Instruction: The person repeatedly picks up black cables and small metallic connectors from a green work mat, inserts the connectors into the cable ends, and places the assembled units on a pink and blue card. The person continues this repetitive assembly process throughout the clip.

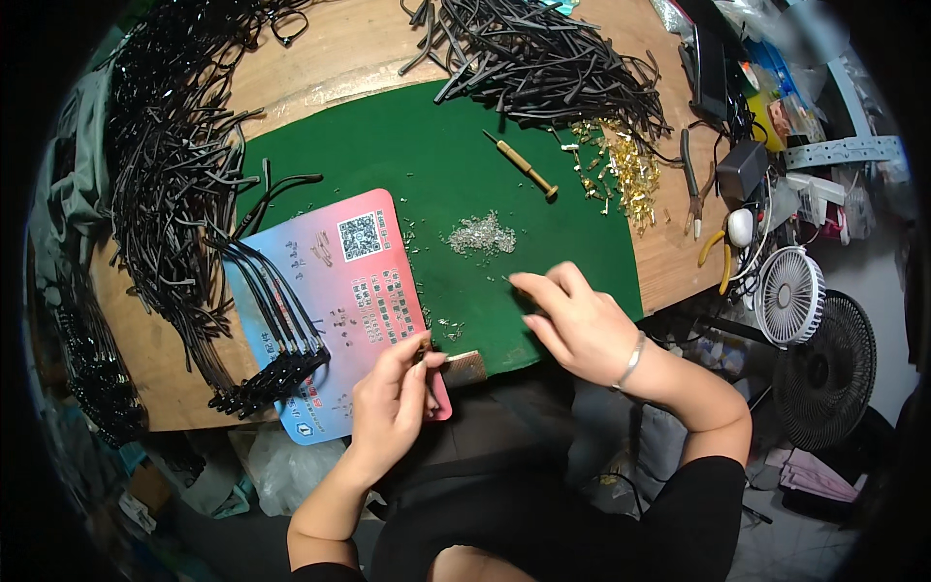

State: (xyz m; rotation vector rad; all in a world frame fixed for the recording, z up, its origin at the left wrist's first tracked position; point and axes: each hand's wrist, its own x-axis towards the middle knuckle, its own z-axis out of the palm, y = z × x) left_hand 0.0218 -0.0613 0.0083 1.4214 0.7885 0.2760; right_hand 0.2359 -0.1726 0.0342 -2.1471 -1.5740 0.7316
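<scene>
My left hand is closed in a pinch at the right edge of a pink-and-blue printed card. A small dark piece shows at its fingertips, too small to name. To the right, my right hand hovers over the green mat, thumb and forefinger apart. Its fingertips are just below a pile of tiny silver screws. Several black eyeglass frames lie over the card's left part, their temples pointing up. A brass screwdriver rests on the mat beyond the screws.
Black eyeglass temples are heaped at the back, beside gold metal parts. Many black frames cover the left side. Pliers, yellow-handled cutters and a white fan stand at the right. A brown textured block sits at the mat's front edge.
</scene>
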